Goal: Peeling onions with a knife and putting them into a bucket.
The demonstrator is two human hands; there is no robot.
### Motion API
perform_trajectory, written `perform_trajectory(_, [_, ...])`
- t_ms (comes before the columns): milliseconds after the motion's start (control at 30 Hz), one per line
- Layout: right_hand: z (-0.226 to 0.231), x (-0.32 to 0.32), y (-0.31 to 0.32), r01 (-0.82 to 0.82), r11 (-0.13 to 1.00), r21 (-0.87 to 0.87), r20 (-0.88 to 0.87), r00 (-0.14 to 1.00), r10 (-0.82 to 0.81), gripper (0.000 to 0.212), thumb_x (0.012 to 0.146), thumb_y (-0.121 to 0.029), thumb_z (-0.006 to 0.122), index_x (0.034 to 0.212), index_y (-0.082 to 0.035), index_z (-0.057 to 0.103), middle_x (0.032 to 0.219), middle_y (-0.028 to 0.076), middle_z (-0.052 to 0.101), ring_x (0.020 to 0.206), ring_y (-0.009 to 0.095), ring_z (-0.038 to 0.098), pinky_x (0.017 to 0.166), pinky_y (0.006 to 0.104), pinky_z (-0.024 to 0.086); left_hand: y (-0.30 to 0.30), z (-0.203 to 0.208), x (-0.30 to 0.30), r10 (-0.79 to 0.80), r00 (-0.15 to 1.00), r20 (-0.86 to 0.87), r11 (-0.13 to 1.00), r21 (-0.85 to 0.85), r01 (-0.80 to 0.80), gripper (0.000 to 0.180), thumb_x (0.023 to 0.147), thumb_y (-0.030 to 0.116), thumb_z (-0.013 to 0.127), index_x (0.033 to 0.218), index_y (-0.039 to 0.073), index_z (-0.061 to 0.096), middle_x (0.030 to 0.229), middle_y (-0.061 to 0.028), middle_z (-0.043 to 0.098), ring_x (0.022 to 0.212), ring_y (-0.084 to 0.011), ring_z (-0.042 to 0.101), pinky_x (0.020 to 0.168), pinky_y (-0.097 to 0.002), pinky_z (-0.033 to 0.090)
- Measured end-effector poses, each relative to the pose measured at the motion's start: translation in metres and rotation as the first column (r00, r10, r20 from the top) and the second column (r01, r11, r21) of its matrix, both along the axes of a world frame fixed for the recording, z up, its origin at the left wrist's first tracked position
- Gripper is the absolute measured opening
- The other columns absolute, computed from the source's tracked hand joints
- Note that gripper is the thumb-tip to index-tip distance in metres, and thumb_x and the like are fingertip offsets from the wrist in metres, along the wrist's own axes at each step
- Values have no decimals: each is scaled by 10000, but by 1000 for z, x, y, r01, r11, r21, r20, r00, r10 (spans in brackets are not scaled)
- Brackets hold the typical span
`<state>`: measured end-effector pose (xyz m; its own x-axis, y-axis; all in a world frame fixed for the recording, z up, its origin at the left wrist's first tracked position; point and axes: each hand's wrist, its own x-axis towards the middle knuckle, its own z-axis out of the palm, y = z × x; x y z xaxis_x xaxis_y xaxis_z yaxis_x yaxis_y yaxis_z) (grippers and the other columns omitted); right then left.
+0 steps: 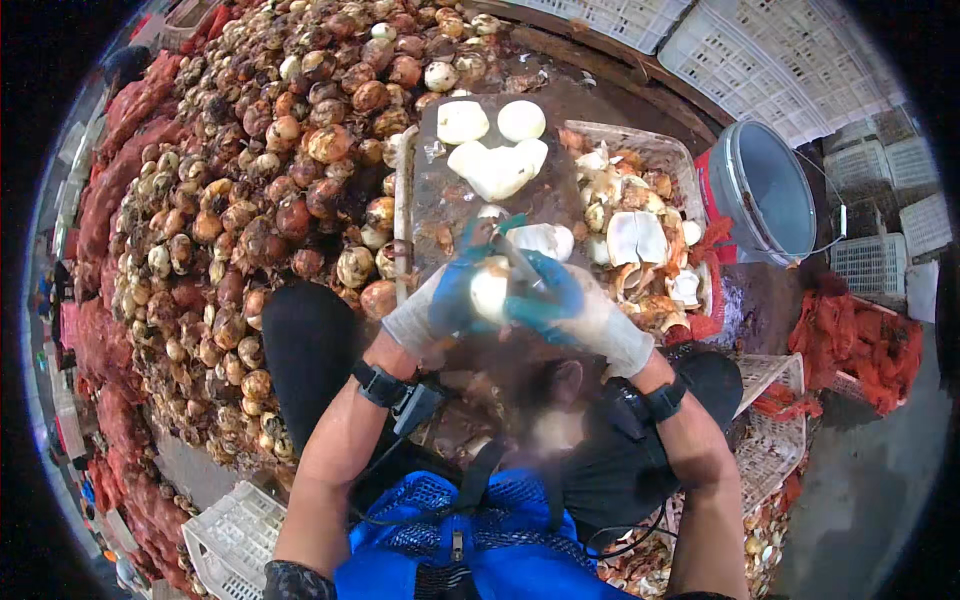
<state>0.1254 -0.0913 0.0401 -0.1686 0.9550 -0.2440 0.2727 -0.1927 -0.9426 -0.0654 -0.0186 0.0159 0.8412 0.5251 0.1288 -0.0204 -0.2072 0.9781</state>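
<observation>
My gloved left hand (pixel 452 292), blue at the fingers and white at the cuff, is closed around a pale peeled onion (pixel 489 291) low over the board. Closed beside it, my gloved right hand (pixel 562 298) grips what looks like a small knife (pixel 522 264), its narrow grey blade slanting over the onion. Motion blurs the fingers. On the dark board (pixel 555 195) beyond lie several peeled onions (pixel 521 120), some pressed together (pixel 497 169). Another white onion (pixel 541 240) sits just past my hands.
A big heap of unpeeled onions (pixel 240 215) fills the left side, with red mesh sacks (pixel 105 250) behind it. Right of the board stands a crate of peelings (pixel 640 195), then a grey bucket (pixel 770 190). White crates (pixel 790 60) are stacked at the back right.
</observation>
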Motion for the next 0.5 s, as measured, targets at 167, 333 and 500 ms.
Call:
perform_trajectory(167, [10, -3, 8, -28, 948, -318, -350, 933, -89, 365, 843, -302, 664, 1109, -79, 555, 724, 43, 649, 557, 78, 568, 414, 204, 401, 7, -4, 18, 182, 983, -5, 347, -935, -69, 443, 965, 392, 385, 1283, 87, 435, 1001, -96, 633, 714, -190, 650, 529, -306, 558])
perform_trajectory(333, [-17, 10, 15, 97, 931, -352, -337, 915, -223, 374, 847, -277, 667, 1121, -69, 518, 763, 17, 614, 545, 69, 532, 411, 207, 429, -6, 29, 34, 325, 942, 78, 428, -901, -73, 476, 969, 426, 380, 1338, 126, 379, 1148, -84, 573, 817, -178, 638, 547, -294, 549])
perform_trajectory(500, [-35, 8, 13, 249, 940, -234, -521, 784, -337, 366, 842, -188, 674, 1143, -72, 501, 857, 9, 603, 641, 76, 558, 464, 228, 462, -8, 20, 38, 445, 895, 35, 726, -598, -338, 411, 954, 301, 501, 1311, 112, 426, 1127, -25, 558, 977, -119, 568, 799, -262, 498])
